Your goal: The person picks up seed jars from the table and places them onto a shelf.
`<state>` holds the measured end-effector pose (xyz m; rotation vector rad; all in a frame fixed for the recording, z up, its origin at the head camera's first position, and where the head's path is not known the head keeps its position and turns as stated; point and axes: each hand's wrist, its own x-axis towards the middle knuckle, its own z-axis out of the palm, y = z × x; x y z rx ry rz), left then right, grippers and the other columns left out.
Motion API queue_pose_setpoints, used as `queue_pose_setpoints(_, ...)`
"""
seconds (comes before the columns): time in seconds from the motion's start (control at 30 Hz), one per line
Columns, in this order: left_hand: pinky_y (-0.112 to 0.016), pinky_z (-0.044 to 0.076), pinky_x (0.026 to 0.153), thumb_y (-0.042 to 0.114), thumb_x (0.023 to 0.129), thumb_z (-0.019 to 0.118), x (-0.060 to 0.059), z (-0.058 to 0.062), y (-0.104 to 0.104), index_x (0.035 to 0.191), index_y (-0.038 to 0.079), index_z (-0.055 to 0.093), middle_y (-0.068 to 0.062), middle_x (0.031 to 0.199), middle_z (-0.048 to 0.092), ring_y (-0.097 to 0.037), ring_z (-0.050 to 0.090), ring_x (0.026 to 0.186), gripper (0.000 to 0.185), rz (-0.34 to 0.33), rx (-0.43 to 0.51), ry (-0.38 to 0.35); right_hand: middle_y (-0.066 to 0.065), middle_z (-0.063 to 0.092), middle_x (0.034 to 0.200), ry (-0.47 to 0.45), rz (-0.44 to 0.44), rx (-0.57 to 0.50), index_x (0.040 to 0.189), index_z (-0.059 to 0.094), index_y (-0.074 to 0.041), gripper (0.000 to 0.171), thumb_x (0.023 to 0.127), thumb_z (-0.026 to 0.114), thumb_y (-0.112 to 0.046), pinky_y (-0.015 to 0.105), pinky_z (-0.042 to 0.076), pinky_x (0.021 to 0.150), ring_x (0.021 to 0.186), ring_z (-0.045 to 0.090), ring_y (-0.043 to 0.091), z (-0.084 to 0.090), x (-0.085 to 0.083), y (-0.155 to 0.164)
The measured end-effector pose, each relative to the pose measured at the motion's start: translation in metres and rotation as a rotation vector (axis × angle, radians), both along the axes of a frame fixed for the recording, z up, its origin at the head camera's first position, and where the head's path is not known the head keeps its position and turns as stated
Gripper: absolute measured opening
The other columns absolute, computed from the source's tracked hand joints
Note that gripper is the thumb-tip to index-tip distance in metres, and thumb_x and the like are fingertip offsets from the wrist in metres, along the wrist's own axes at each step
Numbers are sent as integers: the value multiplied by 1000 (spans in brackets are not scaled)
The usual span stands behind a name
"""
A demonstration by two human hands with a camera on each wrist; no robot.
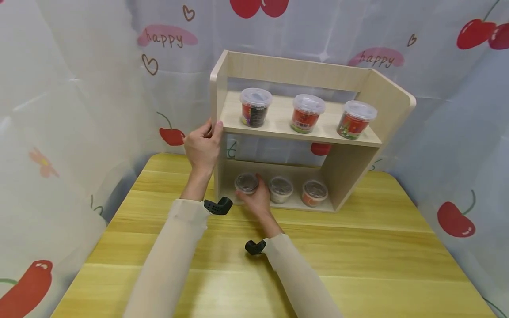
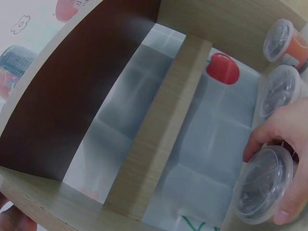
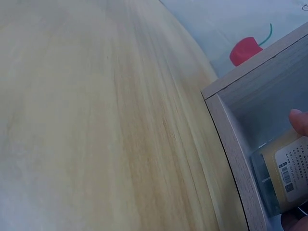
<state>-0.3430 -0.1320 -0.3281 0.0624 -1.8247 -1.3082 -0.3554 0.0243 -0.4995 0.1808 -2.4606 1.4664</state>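
A two-tier wooden shelf (image 1: 300, 141) stands on the table. My left hand (image 1: 203, 148) grips the edge of its left side panel, thumb in front and some fingers hidden behind. On the lower tier, my right hand (image 1: 257, 198) holds the leftmost clear-lidded tub (image 1: 246, 182) around its side. The right wrist view shows that tub's label and barcode (image 3: 291, 173), close to the shelf's front lip. To its right stand a pale tub (image 1: 281, 191) and an orange tub (image 1: 314, 194), both with clear lids.
Three red-labelled tubs with clear lids stand on the upper tier: left (image 1: 255, 108), middle (image 1: 307, 114) and right (image 1: 356, 120). The wood-grain table (image 1: 358, 260) extends in front of the shelf. A cherry-printed curtain (image 1: 103, 88) hangs behind and at the sides.
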Motion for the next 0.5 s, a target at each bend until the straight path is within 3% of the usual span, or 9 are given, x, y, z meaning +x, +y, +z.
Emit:
queue_pose_setpoints(0.2,-39,58,68,31,93,69,2,3,2,116,3,72,-15,103,73,-25,73,85,36,1,-3,9,26,51,140,5,7,-3,146,39,4,93,72,87,-23,48,40,106,127,50,39,2,-2,2)
queue_pose_setpoints(0.5,-39,58,67,32,93,68,3,2,1,118,5,71,-15,103,73,-25,73,85,37,-6,0,-15,24,41,149,12,44,-19,154,24,0,107,71,88,-24,51,37,107,133,44,39,2,4,3)
